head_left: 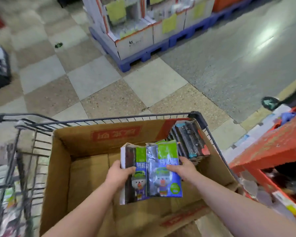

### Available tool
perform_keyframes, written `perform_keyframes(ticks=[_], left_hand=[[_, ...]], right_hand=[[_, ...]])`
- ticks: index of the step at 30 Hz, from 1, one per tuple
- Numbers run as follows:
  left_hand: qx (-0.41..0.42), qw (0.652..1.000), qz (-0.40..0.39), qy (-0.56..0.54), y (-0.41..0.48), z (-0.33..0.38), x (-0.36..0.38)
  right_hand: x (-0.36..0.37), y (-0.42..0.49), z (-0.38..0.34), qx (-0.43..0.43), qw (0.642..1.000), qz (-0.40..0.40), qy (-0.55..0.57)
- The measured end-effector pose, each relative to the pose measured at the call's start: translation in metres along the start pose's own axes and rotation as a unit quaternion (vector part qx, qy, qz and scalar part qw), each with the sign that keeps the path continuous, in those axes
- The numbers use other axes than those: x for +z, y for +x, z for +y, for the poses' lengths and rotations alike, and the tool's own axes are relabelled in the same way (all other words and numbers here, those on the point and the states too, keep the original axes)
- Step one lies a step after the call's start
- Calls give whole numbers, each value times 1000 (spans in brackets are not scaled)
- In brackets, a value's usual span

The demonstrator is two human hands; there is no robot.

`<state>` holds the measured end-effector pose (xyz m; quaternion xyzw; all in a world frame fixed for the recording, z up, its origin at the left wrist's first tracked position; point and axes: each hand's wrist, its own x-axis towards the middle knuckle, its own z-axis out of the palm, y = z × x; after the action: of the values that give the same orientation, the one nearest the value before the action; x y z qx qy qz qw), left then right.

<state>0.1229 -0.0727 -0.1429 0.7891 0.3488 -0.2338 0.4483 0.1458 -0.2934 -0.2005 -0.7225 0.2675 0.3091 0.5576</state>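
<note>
Brown corrugated cardboard box [61, 168], top flaps open, sits inside one dark wire shopping cart [143, 117] and lies directly beneath both hands.

Held items, count two: flat blue-and-green printed packs, each bearing a cartoon figure. They are held side by side above the box interior, edges touching or slightly overlapping.
- Left hand [119, 175]: fingers curled round the outer edge of the left pack [137, 183], thumb across its front face. This pack is thick, with a white side edge.
- Right hand [184, 170]: thumb pressed on the front of the right pack [164, 177], fingers wrapped behind its outer edge. This pack has a glossy plastic wrap.

Box contents: one row of dark upright packs [188, 142] stands against the wall just beyond the right hand. Exact count cannot be told. The box floor below the left hand shows bare cardboard.

Surroundings: one red metal shelf rack [272, 147] stands to the right of the right hand. White display cartons [135, 40] rest on blue plastic pallets [138, 59] on the floor, far ahead of both hands.
</note>
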Motion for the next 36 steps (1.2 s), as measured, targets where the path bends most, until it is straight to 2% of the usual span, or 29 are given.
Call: perform_keyframes(ticks=[9, 12, 19, 26, 31, 36], left_hand=[[140, 981, -79, -113, -79, 28, -16], [165, 966, -139, -140, -106, 39, -4], [217, 932, -258, -134, -164, 59, 42], [263, 896, -341, -104, -228, 79, 98], [286, 875, -384, -75, -280, 94, 155], [311, 853, -416, -56, -346, 109, 217]], right_hand=[[-46, -127, -10, -106, 979, 80, 155], [-66, -166, 1, -122, 960, 101, 232], [-118, -245, 32, -146, 923, 181, 307], [-174, -306, 76, -147, 891, 285, 321], [-234, -349, 121, -145, 868, 391, 269], [-308, -402, 152, -147, 866, 417, 234]])
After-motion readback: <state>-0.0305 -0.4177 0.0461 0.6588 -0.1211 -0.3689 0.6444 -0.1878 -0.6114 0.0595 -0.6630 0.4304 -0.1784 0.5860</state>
